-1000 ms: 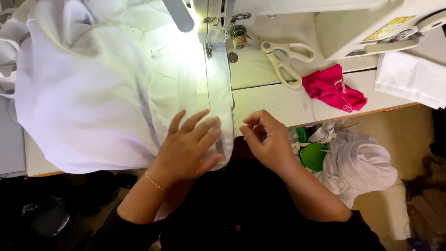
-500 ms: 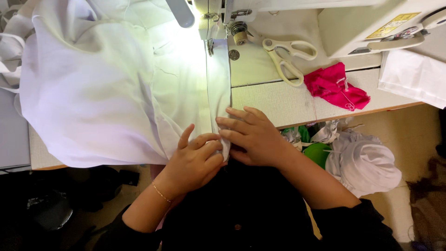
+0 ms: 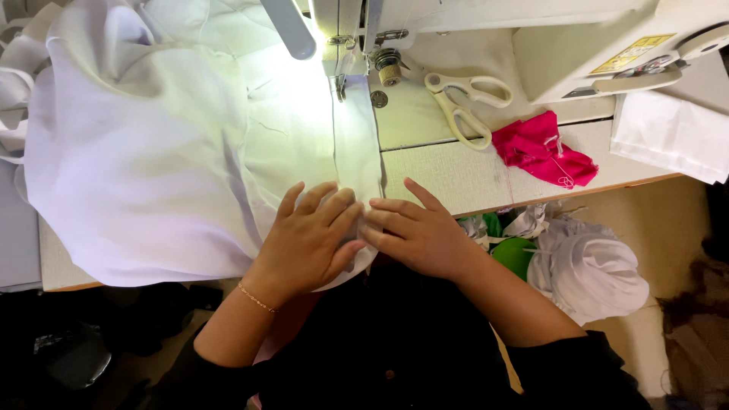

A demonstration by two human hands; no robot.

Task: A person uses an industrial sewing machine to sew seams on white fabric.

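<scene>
A large white cloth is spread over the sewing table and runs up under the presser foot of a white sewing machine. My left hand lies flat on the cloth's near edge, fingers spread. Beside it, my right hand presses the same edge at the table's front, its fingertips touching the left hand's fingers. Both hands pinch and hold down the folded strip of cloth leading to the needle.
White-handled scissors lie on the machine bed. A pink fabric scrap sits to their right, folded white cloth beyond it. A bag of white and green scraps hangs beside the table edge.
My right hand has moved left from the table edge onto the cloth, meeting the left hand. The left hand has slid slightly along the cloth's near edge.
</scene>
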